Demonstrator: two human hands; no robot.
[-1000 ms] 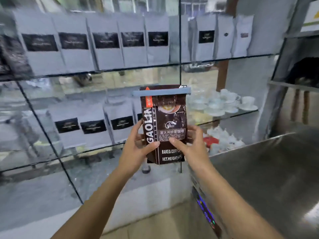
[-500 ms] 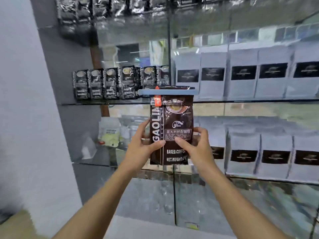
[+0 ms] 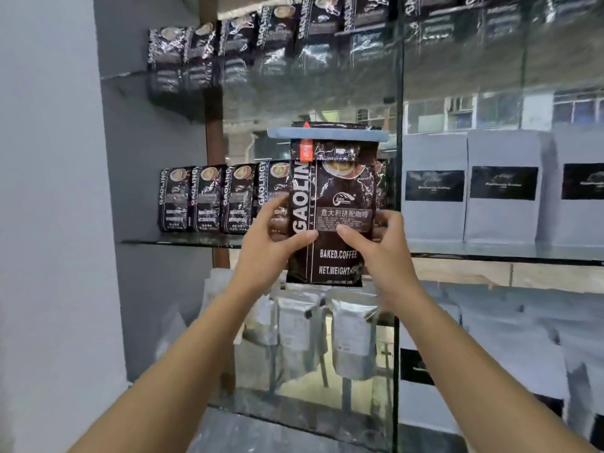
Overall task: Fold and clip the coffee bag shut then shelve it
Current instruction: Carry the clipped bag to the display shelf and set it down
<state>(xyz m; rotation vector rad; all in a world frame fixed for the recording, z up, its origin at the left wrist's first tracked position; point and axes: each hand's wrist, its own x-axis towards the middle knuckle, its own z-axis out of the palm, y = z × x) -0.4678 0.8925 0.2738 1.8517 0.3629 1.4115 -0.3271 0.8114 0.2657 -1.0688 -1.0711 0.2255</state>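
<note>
1. We see the coffee bag (image 3: 331, 210) held upright in mid-air in front of the glass shelf (image 3: 183, 238), top folded over and pinched under a blue clip (image 3: 327, 133).
2. Left hand (image 3: 271, 238) closed on the bag's left edge, thumb across the front; right hand (image 3: 380, 245) closed on the right edge the same way.
3. That shelf carries a row of matching dark bags (image 3: 209, 199); grey bags (image 3: 470, 188) stand to the right, silver pouches (image 3: 327, 331) below.
4. Since half a second ago the view has swung left; the dark row now sits directly behind the bag, both grips unchanged.
</note>
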